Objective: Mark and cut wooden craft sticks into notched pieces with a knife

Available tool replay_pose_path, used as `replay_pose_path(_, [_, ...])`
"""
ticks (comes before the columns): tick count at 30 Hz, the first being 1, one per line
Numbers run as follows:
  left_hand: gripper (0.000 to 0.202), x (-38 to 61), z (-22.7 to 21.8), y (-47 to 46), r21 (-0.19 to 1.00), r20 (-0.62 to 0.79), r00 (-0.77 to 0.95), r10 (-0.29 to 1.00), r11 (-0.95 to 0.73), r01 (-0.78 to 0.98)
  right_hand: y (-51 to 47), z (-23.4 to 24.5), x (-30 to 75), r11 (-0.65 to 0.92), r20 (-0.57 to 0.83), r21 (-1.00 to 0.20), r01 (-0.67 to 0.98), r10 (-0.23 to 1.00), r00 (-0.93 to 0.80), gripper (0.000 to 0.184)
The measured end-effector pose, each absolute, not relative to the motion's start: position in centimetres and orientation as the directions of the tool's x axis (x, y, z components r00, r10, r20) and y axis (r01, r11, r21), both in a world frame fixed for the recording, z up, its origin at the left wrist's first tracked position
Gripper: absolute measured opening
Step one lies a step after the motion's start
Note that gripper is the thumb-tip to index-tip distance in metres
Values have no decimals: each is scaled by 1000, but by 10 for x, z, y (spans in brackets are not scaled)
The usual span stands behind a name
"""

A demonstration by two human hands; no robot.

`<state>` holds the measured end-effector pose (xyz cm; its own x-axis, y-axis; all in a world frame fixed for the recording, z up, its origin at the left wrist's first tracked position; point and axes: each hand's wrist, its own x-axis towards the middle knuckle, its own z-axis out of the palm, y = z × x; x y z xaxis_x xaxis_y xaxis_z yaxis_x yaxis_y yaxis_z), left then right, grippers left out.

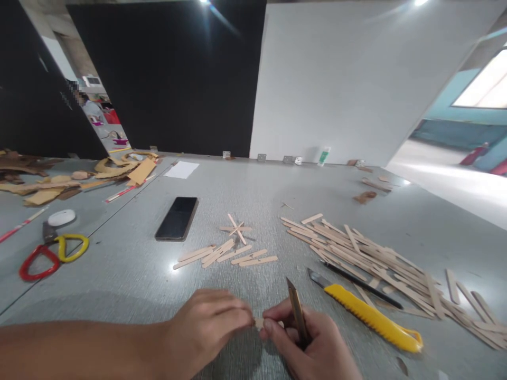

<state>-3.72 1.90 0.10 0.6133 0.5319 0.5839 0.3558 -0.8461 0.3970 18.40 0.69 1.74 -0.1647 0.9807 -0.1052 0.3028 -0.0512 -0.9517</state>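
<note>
At the front of the table, my left hand (209, 324) is closed, its fingertips pinching one end of a small wooden craft stick (259, 322). Thumb and finger of my right hand (317, 343) touch the stick's other side. That same right hand also grips a slim craft knife (296, 309), blade pointing up and away. Most of the stick is hidden by my fingers. Just beyond my hands lie several short craft sticks (222, 253) and a star-like shape of crossed sticks (237, 228). A yellow utility knife (368, 316) rests to the right, blade out.
A loose pile of long craft sticks (368, 258) covers the right side, with a black pen (362, 285) on it. Further left are a phone (177, 218), red-and-yellow-handled scissors (73, 248), a white mouse (62, 217) and cardboard scraps (51, 184). Upright panels (178, 79) stand behind.
</note>
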Motion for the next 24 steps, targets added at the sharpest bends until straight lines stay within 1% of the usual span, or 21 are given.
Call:
replay_pose_path(3, [33, -37, 7, 18, 217, 543, 710, 448, -892, 397, 6, 15, 184, -16, -77, -951, 308, 979, -187, 26])
replay_pose_path(5, [32, -36, 12, 17, 81, 525, 747, 408, -897, 434, 6, 12, 184, 5, -60, -951, 308, 978, -201, 28])
replay_pose_path(7, [31, -34, 16, 17, -31, 501, 777, 381, -889, 456, 5, 8, 184, -2, -68, -953, 304, 976, -207, 31])
replay_pose_path(10, [26, -31, 19, 17, -142, 462, 818, 343, -882, 450, 5, 3, 187, -16, -86, -956, 292, 970, -228, 34])
replay_pose_path(13, [21, -31, 20, 17, -196, 398, 854, 337, -878, 438, 6, 0, 191, 26, -63, -952, 305, 958, -278, 35])
replay_pose_path(15, [20, -32, 18, 17, -184, 385, 855, 348, -879, 440, 7, 0, 193, 52, -55, -945, 323, 948, -313, 36])
replay_pose_path(18, [22, -33, 11, 17, -86, 444, 810, 382, -882, 464, 7, 3, 194, 63, -46, -944, 325, 948, -315, 35])
replay_pose_path(21, [22, -34, 4, 18, 67, 530, 734, 426, -883, 464, 5, 9, 190, 46, -24, -964, 263, 966, -258, 31])
replay_pose_path(22, [21, -34, 3, 19, 132, 559, 700, 445, -881, 454, 5, 11, 189, 38, -21, -970, 241, 971, -237, 30])
replay_pose_path(24, [19, -36, 3, 21, 297, 582, 622, 524, -849, 438, 3, 16, 186, 17, -27, -977, 214, 979, -201, 27])
